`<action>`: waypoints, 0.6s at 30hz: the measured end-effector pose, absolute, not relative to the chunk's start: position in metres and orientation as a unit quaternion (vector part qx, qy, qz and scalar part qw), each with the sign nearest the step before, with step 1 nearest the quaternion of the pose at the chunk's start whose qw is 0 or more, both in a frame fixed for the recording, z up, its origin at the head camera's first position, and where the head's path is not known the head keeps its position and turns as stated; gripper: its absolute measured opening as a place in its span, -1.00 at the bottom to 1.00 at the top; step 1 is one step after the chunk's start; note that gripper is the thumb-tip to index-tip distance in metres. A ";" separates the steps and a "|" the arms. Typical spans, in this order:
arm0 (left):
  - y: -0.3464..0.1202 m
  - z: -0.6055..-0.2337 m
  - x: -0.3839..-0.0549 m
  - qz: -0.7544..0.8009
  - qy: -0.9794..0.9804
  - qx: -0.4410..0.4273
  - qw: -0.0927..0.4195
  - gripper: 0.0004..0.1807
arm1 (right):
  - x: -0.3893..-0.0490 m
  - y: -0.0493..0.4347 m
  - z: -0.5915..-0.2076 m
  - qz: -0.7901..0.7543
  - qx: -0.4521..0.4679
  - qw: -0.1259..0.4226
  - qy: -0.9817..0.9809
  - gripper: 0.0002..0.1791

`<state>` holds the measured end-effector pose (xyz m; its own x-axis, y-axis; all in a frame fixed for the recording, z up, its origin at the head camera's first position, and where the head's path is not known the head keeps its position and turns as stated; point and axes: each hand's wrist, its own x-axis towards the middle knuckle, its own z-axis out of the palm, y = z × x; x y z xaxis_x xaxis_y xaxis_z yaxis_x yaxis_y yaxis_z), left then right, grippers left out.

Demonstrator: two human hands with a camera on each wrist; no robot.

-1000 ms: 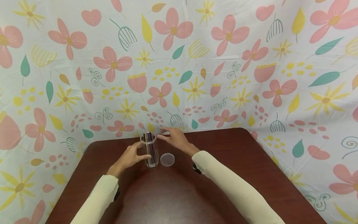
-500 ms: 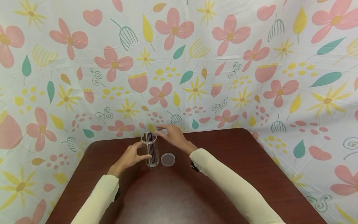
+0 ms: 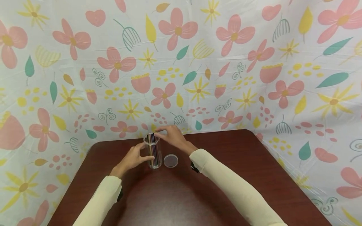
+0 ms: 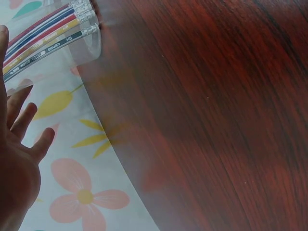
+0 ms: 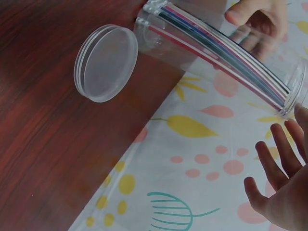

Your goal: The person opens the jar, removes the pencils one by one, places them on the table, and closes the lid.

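A clear plastic jar (image 3: 160, 158) stands upright on the table, with several striped pencils (image 3: 154, 152) inside it. My left hand (image 3: 132, 159) holds the jar from its left side, thumb in front and fingers behind. At the jar's mouth is my right hand (image 3: 173, 137), its thumb and forefinger close to the rim and the pencil ends. In the right wrist view the other right-hand fingers (image 5: 276, 161) are spread and hold nothing. Whether the thumb touches the rim I cannot tell. A round clear lid (image 3: 171, 161) lies flat just right of the jar.
The dark reddish wooden table (image 3: 181, 197) has its far edge right behind the jar. A white floral cloth (image 3: 195, 62) hangs behind and at both sides of the table.
My right hand has moved slightly left, so its fingers are now over the jar's mouth. The left hand, jar and lid keep their places.
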<state>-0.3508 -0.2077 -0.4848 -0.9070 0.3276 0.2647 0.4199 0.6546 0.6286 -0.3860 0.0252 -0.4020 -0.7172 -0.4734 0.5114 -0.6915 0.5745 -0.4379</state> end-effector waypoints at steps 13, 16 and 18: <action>-0.208 -0.483 -0.351 -0.362 -0.907 -0.206 0.064 -0.21 | -0.387 0.019 -0.401 0.324 0.341 0.158 -0.868 -0.79; -0.208 -0.483 -0.350 -0.363 -0.906 -0.209 0.062 -0.20 | -0.387 0.017 -0.401 0.316 0.348 0.174 -0.865 -0.83; -0.209 -0.483 -0.350 -0.366 -0.904 -0.213 0.062 -0.21 | -0.387 0.015 -0.401 0.309 0.351 0.185 -0.864 -0.85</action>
<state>-0.3495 -0.2087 -0.4830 -0.9015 0.3397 0.2681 0.4305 0.6414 0.6350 -0.3871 0.0151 -0.4007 -0.6847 -0.4936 0.5362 -0.7216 0.5626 -0.4036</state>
